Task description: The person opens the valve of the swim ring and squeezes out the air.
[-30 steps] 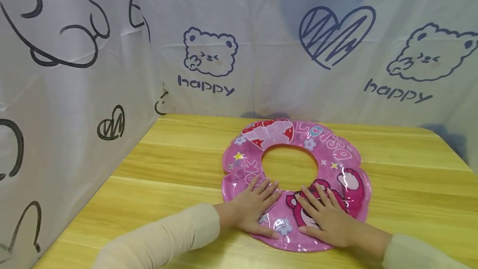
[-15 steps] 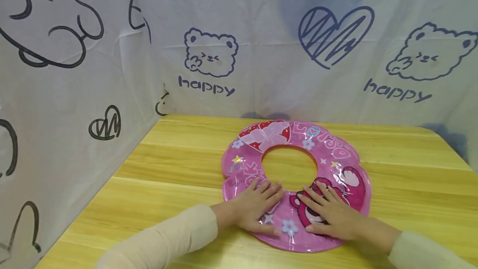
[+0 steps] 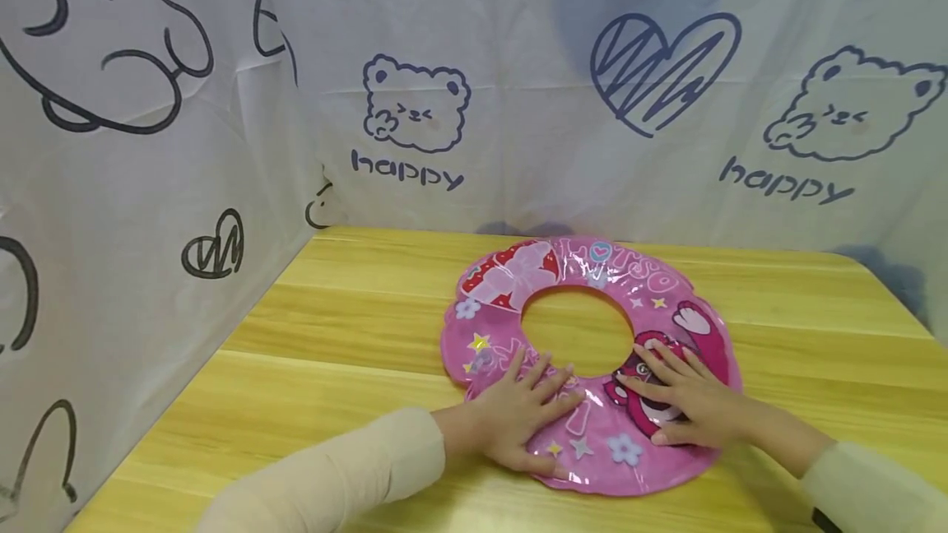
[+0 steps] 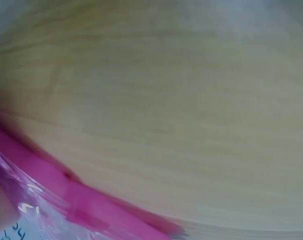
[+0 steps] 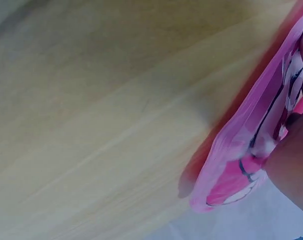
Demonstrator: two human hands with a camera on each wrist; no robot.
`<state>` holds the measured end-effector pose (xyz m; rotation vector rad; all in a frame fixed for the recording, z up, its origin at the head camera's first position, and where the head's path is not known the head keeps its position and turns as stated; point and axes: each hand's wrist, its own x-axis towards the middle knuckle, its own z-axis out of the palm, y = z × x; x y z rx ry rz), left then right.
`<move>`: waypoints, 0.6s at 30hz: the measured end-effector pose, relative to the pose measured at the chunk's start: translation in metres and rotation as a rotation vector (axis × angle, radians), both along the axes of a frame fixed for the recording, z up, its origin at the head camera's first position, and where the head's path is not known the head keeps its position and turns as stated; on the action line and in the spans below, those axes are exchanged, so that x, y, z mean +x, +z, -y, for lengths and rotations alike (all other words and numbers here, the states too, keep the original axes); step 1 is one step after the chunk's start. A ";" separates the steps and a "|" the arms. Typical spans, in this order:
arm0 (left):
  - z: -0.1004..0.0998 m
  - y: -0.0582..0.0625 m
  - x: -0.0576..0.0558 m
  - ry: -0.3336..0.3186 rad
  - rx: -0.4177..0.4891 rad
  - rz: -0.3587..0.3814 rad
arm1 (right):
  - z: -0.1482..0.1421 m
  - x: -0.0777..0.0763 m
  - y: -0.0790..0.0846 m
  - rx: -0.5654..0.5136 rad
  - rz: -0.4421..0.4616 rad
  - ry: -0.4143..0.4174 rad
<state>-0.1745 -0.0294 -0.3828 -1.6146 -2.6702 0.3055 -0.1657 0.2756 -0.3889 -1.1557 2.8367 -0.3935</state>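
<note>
A pink inflatable swim ring with a cartoon bear, flowers and lettering lies on the wooden table. Spread fingers of my left hand rest on its near left part, beside the hole. On the near right part, over the bear print, lies my right hand, fingers also spread. In the left wrist view only the ring's pink edge shows, at the lower left. The right wrist view has the ring's rim at the right, with part of my right hand against it.
The yellow wood-grain table extends on both sides of the ring. White cloth printed with bears, hearts and "happy" hangs behind it, and another cloth wall stands along the left. A small dark object shows by the right sleeve.
The swim ring has turned counterclockwise: its bow and lettering shift left at the far side, the bear shifts right and up. Both hands have moved right, the right hand also slightly farther away.
</note>
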 end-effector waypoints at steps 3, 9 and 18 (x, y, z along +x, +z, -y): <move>-0.001 -0.006 0.000 0.026 -0.016 0.030 | 0.000 -0.001 0.001 -0.002 0.040 -0.010; -0.002 -0.011 0.000 0.038 -0.025 0.053 | -0.001 -0.003 0.000 -0.035 0.113 -0.002; -0.004 -0.006 0.000 0.051 -0.018 0.101 | -0.003 -0.007 0.000 -0.115 0.295 0.004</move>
